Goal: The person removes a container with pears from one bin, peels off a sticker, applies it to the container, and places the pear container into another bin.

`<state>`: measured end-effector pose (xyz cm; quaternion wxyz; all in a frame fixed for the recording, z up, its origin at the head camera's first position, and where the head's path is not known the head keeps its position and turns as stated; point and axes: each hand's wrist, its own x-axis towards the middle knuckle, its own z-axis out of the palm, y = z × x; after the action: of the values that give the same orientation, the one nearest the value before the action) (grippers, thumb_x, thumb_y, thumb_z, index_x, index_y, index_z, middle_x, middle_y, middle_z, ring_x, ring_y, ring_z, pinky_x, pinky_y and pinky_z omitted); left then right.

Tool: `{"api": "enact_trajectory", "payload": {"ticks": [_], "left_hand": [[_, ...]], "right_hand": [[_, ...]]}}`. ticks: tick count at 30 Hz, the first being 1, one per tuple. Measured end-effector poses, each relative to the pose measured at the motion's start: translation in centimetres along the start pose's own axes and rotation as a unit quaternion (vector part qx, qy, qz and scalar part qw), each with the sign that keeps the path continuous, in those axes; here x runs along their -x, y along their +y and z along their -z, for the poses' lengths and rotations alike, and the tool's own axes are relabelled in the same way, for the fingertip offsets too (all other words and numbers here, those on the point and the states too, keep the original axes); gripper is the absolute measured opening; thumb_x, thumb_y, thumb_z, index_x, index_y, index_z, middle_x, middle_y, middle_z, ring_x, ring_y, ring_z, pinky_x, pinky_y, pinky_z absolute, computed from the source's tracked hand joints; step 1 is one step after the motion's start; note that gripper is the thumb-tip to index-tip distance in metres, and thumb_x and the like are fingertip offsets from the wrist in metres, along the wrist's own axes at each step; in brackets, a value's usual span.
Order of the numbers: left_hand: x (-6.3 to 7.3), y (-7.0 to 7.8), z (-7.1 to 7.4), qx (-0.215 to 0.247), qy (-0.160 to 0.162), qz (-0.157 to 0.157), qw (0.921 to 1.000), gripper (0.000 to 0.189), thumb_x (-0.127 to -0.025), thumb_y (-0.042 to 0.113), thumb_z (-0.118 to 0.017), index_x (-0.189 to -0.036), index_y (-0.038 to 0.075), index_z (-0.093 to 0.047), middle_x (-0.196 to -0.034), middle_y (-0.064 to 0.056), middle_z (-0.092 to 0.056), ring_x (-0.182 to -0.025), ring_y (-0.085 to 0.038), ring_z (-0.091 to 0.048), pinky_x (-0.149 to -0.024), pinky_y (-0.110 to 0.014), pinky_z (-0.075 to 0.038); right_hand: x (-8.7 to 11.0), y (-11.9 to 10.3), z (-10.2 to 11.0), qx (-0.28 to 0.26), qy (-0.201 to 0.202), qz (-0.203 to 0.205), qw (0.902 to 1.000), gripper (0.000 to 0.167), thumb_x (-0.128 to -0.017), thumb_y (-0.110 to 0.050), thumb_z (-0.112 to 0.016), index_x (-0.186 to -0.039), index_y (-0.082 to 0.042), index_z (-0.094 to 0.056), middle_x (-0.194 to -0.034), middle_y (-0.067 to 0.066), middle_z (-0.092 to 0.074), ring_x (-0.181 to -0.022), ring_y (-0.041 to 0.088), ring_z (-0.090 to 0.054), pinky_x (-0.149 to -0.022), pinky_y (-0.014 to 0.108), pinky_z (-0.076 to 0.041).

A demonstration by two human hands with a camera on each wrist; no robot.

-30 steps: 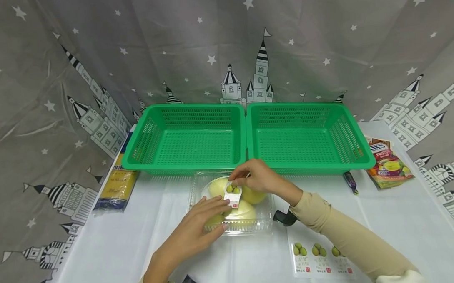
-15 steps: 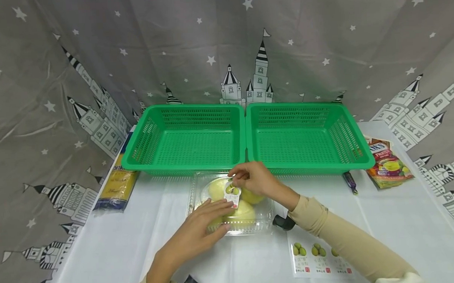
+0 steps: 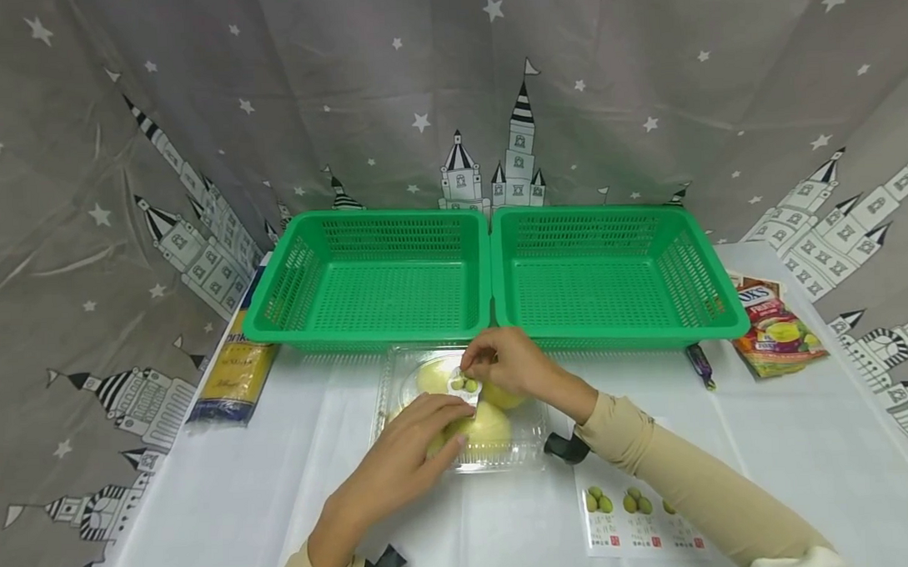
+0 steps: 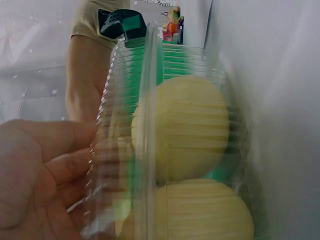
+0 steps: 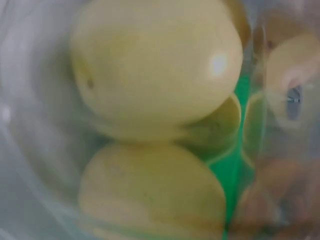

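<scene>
Bkgd: grey fabric backdrop, creased, w/ white stars + b/w castle towers; hangs behind bench & along L/R sides. Bench top: white cloth, faint folds. Sheen on L part of backdrop.

Your white-covered table: left green basket and right green basket, far; clear fruit container, centre; yellow packet, left; red packet, purple wrapper, right; printed sheet, near right.

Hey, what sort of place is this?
Probably a staged tabletop set-up indoors: a castle-print curtain hangs behind and beside a white table, which bears two green baskets and a clear fruit box.
</scene>
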<state>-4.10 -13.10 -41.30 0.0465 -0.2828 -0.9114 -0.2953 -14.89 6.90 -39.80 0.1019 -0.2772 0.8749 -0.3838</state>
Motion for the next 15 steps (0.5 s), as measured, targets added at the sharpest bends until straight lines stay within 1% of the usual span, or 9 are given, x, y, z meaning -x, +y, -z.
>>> {"api": "enact_trajectory", "payload": {"ticks": [2,6,11,13,15], "left_hand": [[-0.4,0.0,-0.2,-0.02,0.017,0.002,0.9997,0.029,-0.099,0.022,-0.063,-0.126,0.01,-0.068,-0.129,-0.001,-0.065,-0.125,-0.018,-0.057,-0.105,-0.039,-0.051],[-1.0,0.1,-0.6,-0.051,0.049,0.017,0.9974,0.028,-0.1,0.018,-0.062,-0.124,0.005,-0.069,-0.125,-0.004,-0.065,-0.12,-0.022,-0.058,-0.1,-0.038,-0.054],[-1.6,0.0,-1.2,-0.075,0.084,0.014,0.9935,0.03,-0.096,0.016,-0.068,-0.122,0.002,-0.069,-0.117,-0.004,-0.066,-0.111,-0.021,-0.059,-0.092,-0.034,-0.054],[-1.7,0.0,-1.3,-0.083,0.091,0.016,0.9923,0.032,-0.095,0.017,-0.069,-0.123,0.001,-0.069,-0.117,-0.005,-0.065,-0.11,-0.022,-0.059,-0.09,-0.034,-0.053],[-1.9,-0.1,-1.3,-0.09,0.094,0.018,0.9913,0.035,-0.094,0.019,-0.07,-0.124,0.0,-0.068,-0.118,-0.007,-0.064,-0.112,-0.024,-0.058,-0.093,-0.037,-0.051]], "right_hand": [[0.0,0.0,0.1,0.002,-0.006,0.002,1.0,0.006,-0.089,-0.008,-0.075,-0.093,-0.008,-0.078,-0.094,0.005,-0.074,-0.076,0.006,-0.058,-0.067,0.018,-0.05],[0.1,0.1,0.2,0.007,-0.018,0.006,0.9998,0.01,-0.09,-0.009,-0.074,-0.099,-0.009,-0.079,-0.095,0.006,-0.073,-0.075,0.007,-0.056,-0.065,0.018,-0.048],[0.3,0.2,0.4,0.021,-0.024,0.017,0.9994,0.013,-0.089,-0.009,-0.075,-0.102,-0.009,-0.079,-0.096,0.005,-0.072,-0.077,0.007,-0.057,-0.065,0.018,-0.047],[0.4,0.1,0.5,0.026,-0.027,0.022,0.9991,0.015,-0.089,-0.01,-0.075,-0.103,-0.009,-0.079,-0.098,0.006,-0.073,-0.078,0.007,-0.057,-0.066,0.017,-0.047],[0.5,0.1,0.5,0.031,-0.03,0.027,0.9987,0.017,-0.088,-0.011,-0.077,-0.104,-0.009,-0.079,-0.098,0.006,-0.072,-0.078,0.007,-0.057,-0.066,0.017,-0.047]]}}
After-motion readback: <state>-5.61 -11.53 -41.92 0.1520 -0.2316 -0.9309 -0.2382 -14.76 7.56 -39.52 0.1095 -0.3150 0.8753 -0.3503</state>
